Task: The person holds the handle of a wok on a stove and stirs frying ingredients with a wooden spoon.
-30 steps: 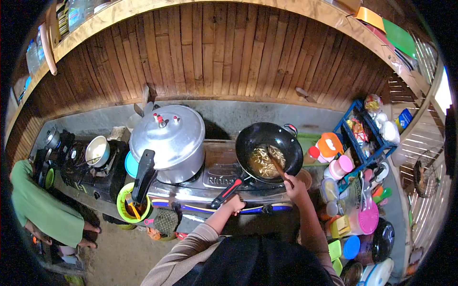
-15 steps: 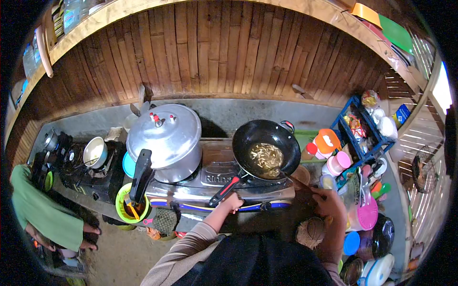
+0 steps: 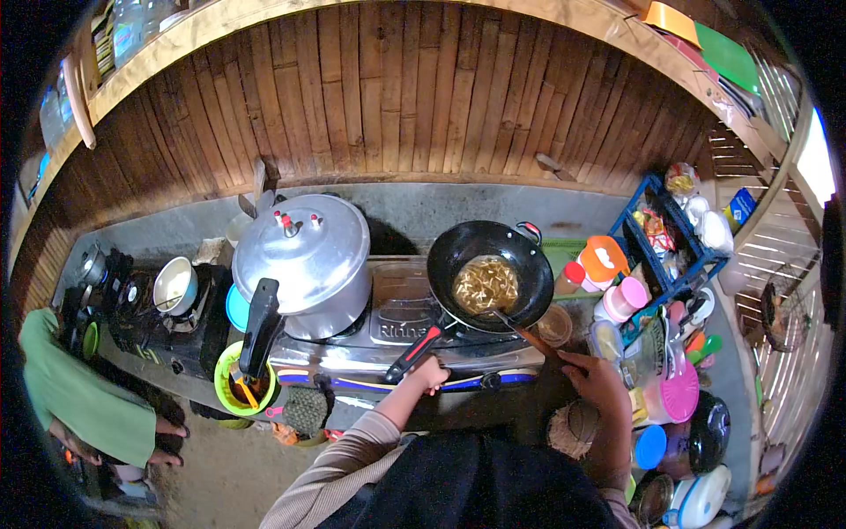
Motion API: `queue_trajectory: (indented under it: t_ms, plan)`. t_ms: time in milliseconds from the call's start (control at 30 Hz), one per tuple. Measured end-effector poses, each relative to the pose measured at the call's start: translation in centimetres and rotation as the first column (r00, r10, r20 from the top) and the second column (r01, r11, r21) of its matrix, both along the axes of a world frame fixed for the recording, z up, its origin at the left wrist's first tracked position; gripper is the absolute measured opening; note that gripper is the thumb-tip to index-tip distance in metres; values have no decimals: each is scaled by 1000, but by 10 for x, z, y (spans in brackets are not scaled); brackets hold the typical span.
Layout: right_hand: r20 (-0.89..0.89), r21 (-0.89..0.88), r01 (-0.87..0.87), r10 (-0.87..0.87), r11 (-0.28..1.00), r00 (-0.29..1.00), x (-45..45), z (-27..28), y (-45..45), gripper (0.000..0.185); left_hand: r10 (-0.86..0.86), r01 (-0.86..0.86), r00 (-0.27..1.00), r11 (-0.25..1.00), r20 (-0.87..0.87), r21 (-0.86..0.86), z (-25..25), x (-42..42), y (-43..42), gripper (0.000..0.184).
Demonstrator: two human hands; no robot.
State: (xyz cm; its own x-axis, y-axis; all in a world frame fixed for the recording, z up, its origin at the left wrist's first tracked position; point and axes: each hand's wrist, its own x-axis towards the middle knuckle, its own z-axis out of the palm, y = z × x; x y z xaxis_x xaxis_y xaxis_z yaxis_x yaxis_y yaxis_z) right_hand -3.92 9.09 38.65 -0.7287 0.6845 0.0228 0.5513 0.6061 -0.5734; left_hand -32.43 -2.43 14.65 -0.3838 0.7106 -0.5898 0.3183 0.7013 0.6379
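A black wok (image 3: 529, 256) stands on the right burner of the silver stove (image 3: 397, 304), with pale strips of food in brown liquid (image 3: 486, 284) inside. My left hand (image 3: 429, 375) is closed just below the wok's black and red handle (image 3: 414, 354), at the stove's front edge; whether it grips anything is hidden. In my right hand (image 3: 597, 375) is the end of a brown spatula (image 3: 535, 342), whose tip is in the liquid at the wok's near side. To the left of the wok is a large silver pressure cooker (image 3: 304, 256).
Another stove with a white pot (image 3: 176, 284) stands at the left. A green bowl (image 3: 231, 398) sits below the pressure cooker. Containers and a blue rack (image 3: 674, 286) fill the right side. At the far left is a person in green clothing (image 3: 84, 388).
My right hand has moved right and down with the spatula, from the wok's middle to its near edge. The food has shifted within the liquid. My left hand stays nearly in place.
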Motion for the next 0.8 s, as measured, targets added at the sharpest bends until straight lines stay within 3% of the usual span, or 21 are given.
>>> queue_trajectory:
  t_ms: [200,267,367,600,667,700,733,767,800]
  plan:
    - [70,4,64,-65,998,995,0,-4,7,31,31,-32,999,999,41,24,7,1,-1,33]
    - [104,132,75,-89,988,991,5,-11,16,28,26,-27,998,999,55,24,-11,-2,3,33]
    - [82,175,56,-71,983,994,7,-28,36,30,42,-45,997,998,68,35,-18,-2,4,33]
    - [86,134,142,-154,981,984,-29,-47,59,31,40,-41,998,998,40,37,-17,-3,4,32]
    - [-99,66,173,-166,983,981,-49,-52,54,32,26,-27,999,999,46,41,-27,-4,5,32]
    - [-99,66,171,-164,983,981,-55,-73,67,32,28,-30,999,999,45,41,-26,-5,5,32]
    - [-253,334,59,29,941,967,-62,-104,85,32,24,-25,999,999,43,27,-22,-4,5,32]
    - [-340,589,-5,253,808,906,-66,-122,95,32,19,-20,999,1000,41,12,-18,-3,5,32]
    - [-341,589,-6,254,808,905,-70,-119,92,32,21,-22,999,1000,40,13,-14,-2,5,32]
